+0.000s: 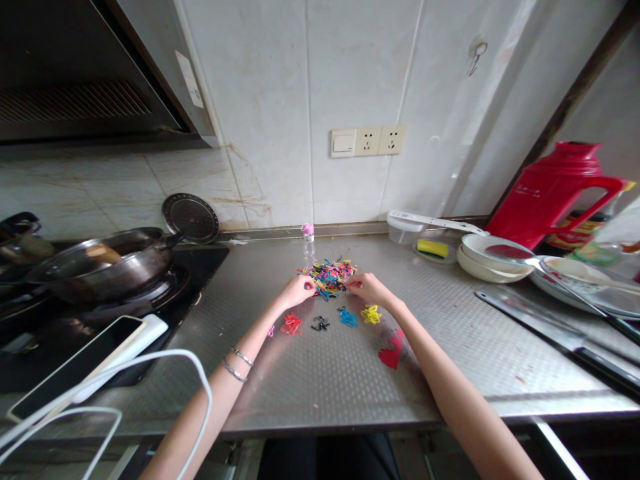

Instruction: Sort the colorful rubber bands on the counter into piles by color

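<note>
A heap of small rubber bands in mixed colours point(331, 273) lies on the steel counter point(325, 373). My left hand point(299, 291) rests at the heap's left edge with its fingers curled into the bands. On the heap's right edge sits my right hand point(367, 288), fingers pinched at the bands. In front of the heap are small sorted piles: red point(291, 324), black point(321, 323), blue point(348, 317) and yellow point(371, 314). What each pinch holds is too small to see.
A small clear bottle with a pink cap point(309, 241) stands behind the heap. A wok point(103, 263) sits on the stove at left, with a phone point(75, 367) and white cable point(150, 363) near it. Bowls point(487, 257), a red thermos point(550, 193) and a knife point(540, 320) are at right.
</note>
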A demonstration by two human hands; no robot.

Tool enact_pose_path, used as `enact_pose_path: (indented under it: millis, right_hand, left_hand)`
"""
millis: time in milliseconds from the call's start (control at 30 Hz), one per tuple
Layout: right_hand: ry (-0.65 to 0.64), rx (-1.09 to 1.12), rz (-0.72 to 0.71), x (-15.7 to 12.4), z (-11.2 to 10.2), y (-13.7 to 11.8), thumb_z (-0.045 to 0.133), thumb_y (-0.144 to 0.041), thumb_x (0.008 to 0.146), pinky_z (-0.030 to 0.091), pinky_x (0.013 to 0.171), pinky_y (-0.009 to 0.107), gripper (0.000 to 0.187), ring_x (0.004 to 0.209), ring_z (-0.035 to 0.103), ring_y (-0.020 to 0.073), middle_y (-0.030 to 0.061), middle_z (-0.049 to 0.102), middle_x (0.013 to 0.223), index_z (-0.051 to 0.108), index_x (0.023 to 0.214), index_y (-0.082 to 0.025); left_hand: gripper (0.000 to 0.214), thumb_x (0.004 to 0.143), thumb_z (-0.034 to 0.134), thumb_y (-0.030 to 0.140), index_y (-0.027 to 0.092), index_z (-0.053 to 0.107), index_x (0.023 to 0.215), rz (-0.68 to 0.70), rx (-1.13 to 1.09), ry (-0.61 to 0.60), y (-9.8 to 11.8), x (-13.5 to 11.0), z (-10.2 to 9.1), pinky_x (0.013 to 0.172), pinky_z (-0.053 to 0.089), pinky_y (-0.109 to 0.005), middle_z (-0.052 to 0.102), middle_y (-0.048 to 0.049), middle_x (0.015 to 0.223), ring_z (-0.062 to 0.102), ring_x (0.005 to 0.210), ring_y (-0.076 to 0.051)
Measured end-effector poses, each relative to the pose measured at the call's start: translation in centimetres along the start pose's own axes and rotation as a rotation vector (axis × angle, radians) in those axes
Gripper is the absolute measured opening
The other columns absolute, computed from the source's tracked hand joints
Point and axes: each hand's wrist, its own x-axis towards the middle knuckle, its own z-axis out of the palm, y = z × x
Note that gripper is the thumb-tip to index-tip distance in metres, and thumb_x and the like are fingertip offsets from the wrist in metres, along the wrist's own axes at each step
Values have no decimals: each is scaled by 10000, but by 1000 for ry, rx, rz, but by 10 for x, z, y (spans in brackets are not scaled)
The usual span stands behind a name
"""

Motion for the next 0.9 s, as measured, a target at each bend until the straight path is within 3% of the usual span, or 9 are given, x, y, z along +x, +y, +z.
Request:
enact_pose_path:
  millis: [233, 433, 533, 667, 800, 900]
  right_hand:
    - [7, -9, 1, -1, 1, 2, 497, -175, 695, 414, 612, 202, 217, 633, 562, 118, 16, 656, 702, 682, 809, -157]
    - [22, 91, 23, 0, 0, -13, 523, -200, 703, 438, 662, 231, 205, 670, 568, 130, 34, 665, 753, 677, 829, -148]
    - [26, 242, 28, -1, 1, -31, 582, -267, 685, 456, 657, 246, 338, 700, 571, 135, 55, 656, 896, 622, 1001, -153]
    - [-118, 510, 16, -3, 6, -52, 624, -312, 661, 472, 574, 232, 563, 749, 589, 153, 77, 627, 990, 486, 1185, -159]
    - [-213, 572, -35, -4, 12, -61, 608, -349, 674, 472, 571, 221, 419, 790, 589, 165, 52, 644, 911, 581, 1040, -148]
    - [-206, 552, 5, -3, 13, -60, 595, -387, 679, 462, 538, 211, 364, 686, 584, 139, 33, 651, 777, 624, 936, -131]
  left_hand:
    - [157, 708, 535, 239, 100, 609, 697, -101, -173, -38, -8, 1, -4, 465, 384, -190, 606, -19, 617, 505, 431, -71]
    - [180, 714, 555, 257, 90, 611, 754, -185, -306, -92, 0, 0, -10, 355, 302, -143, 590, -22, 585, 510, 440, -71]
    - [212, 710, 573, 292, 93, 618, 768, -164, -371, -129, 10, -1, -13, 345, 301, -140, 596, -25, 607, 514, 457, -71]
    - [241, 701, 598, 315, 94, 636, 789, -139, -434, -178, 25, -4, -13, 364, 327, -146, 598, -23, 603, 513, 469, -69]
    - [263, 685, 618, 328, 96, 646, 807, -142, -454, -206, 34, -5, -9, 368, 328, -149, 579, -9, 558, 500, 454, -66]
    - [276, 679, 623, 341, 96, 648, 803, -134, -472, -223, 35, -5, -8, 367, 325, -149, 567, -1, 541, 490, 441, -62]
